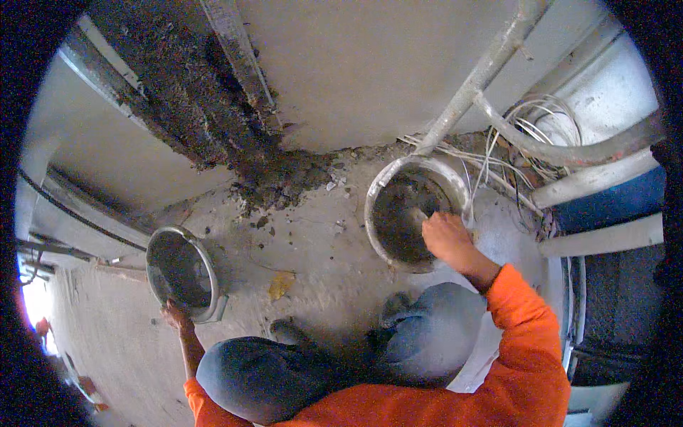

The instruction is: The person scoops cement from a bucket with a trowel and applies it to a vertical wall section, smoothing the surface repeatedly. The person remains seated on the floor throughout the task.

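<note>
A tilted bucket (215,288) with a pale rim is on the left, dark grey inside. My left hand (173,315) grips its near rim, fingers partly hidden behind it. To the right stands a larger, mortar-crusted bucket (373,238) holding a dark grey, wet-looking mix (400,224). My right hand (447,238) reaches over its near right rim, closed like a fist. A short pale piece (418,214) shows beside the fingers above the mix; whether it is a tool's handle I cannot tell.
Crumbled mortar (274,178) lies along the wall's foot below a rough vertical channel (178,78). A slanting pipe (473,85) and coiled white cables (544,124) crowd the right back. A yellowish leaf-like scrap (281,285) lies before my bent knees (249,373).
</note>
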### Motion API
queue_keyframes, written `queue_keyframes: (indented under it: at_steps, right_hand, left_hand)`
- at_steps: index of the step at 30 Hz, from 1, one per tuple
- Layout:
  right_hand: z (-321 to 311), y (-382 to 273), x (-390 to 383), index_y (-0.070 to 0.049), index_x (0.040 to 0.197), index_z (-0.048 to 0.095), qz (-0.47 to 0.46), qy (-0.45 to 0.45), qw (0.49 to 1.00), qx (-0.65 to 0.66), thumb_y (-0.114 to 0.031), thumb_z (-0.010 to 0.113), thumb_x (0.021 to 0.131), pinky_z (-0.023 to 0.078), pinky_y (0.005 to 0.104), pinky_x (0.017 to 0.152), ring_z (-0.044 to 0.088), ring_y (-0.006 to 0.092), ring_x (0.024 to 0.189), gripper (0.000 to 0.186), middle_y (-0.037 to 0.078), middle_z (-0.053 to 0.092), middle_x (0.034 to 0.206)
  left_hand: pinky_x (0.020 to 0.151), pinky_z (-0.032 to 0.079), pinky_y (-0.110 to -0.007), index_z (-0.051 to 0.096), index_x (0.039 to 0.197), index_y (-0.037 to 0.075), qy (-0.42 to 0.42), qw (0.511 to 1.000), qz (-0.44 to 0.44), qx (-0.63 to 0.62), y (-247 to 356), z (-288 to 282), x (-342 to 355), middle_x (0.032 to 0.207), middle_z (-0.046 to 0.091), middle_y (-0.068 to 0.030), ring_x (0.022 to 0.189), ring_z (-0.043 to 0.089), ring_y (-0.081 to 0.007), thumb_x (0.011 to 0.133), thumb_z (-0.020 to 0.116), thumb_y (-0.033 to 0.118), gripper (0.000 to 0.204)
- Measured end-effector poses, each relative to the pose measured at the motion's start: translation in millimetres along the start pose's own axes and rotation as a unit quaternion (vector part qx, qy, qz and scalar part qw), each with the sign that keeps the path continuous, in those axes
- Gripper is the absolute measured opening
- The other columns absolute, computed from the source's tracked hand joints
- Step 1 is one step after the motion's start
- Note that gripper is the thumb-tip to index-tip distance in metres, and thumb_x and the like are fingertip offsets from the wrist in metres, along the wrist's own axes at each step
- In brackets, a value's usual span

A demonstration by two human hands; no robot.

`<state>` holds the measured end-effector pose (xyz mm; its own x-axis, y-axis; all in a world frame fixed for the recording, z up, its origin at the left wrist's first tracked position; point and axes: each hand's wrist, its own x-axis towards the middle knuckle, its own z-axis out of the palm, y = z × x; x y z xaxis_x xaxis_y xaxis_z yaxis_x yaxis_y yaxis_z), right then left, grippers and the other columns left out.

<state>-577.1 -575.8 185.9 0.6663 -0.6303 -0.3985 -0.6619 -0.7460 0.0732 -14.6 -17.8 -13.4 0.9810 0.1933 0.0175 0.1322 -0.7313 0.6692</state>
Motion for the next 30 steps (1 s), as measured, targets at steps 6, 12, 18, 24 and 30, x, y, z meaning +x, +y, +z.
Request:
queue_keyframes:
  at_steps: [6,12,18,24,30]
  right_hand:
    - [1.2,16.4,-9.1,-0.002,0.086,0.071,0.004,0.08,0.995,0.056,-0.022,0.061,0.088,0.058,0.0505,0.073,0.071,0.0389,0.081,0.023,0.022,0.07,0.085]
    - [1.2,20.4,-2.7,-0.002,0.084,0.072,0.035,0.057,0.997,0.031,-0.018,0.063,0.083,0.057,0.0512,0.073,0.07,0.0395,0.083,0.019,0.021,0.07,0.086]
    - [14.8,21.7,-12.3,-0.001,0.085,0.075,-0.116,-0.005,0.993,0.011,-0.025,0.061,0.09,0.058,0.0517,0.077,0.07,0.0432,0.078,0.028,0.023,0.071,0.085]
    - [7.4,59.5,-37.0,-0.001,0.077,0.069,-0.065,0.011,0.956,0.285,-0.037,0.065,0.091,0.052,0.0466,0.063,0.066,0.0409,0.067,0.039,0.023,0.065,0.071]
    - [-60.8,28.2,-32.8,-0.002,0.087,0.07,-0.07,0.148,0.955,0.248,-0.034,0.074,0.087,0.05,0.0429,0.063,0.065,0.0388,0.068,0.033,0.02,0.066,0.075]
  left_hand:
    - [0.085,0.049,-0.049,0.058,0.108,-0.007,0.02,0.99,0.004,0.14,1.7,-2.4,-3.4,0.106,0.064,-0.0265,0.097,0.062,-0.0414,0.097,0.055,0.037,0.046]
    - [0.086,0.049,-0.049,0.058,0.109,-0.006,0.016,0.99,0.039,0.138,2.4,-0.1,0.7,0.109,0.063,-0.0263,0.099,0.062,-0.0417,0.097,0.054,0.037,0.044]
    - [0.087,0.049,-0.049,0.059,0.109,-0.005,0.029,0.976,0.085,0.197,-1.5,-2.3,-2.9,0.112,0.062,-0.0262,0.102,0.061,-0.0419,0.098,0.054,0.036,0.043]
    - [0.089,0.05,-0.048,0.06,0.11,-0.003,0.03,0.944,0.184,0.273,-12.8,2.5,-1.9,0.116,0.061,-0.0258,0.106,0.06,-0.042,0.098,0.053,0.036,0.041]
    - [0.093,0.046,-0.054,0.062,0.112,-0.004,0.078,0.93,0.253,0.256,-18.6,8.7,4.1,0.116,0.062,-0.0267,0.106,0.059,-0.0462,0.098,0.051,0.038,0.045]
